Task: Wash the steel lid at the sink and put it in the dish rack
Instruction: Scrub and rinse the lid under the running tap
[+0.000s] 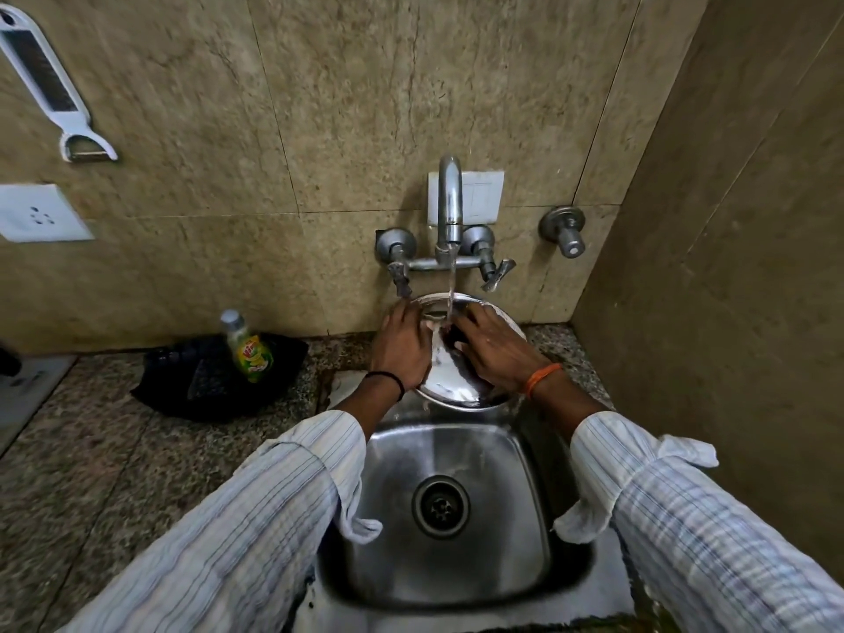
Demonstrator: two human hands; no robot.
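Note:
The round steel lid [450, 379] is held tilted over the back of the steel sink [520, 454], under a thin stream of water running from the tap [450, 207]. My left hand [402, 344] grips the lid's left edge. My right hand [491, 347] lies across its right side with the fingers pressed on the wet surface, where something dark shows under the fingertips. Much of the lid is hidden by both hands. No dish rack is in view.
A bottle of dish liquid [249, 349] stands on a black cloth or tray [205, 381] on the granite counter at the left. A white grater [43, 79] and a socket [39, 214] are on the wall. A side wall closes off the right.

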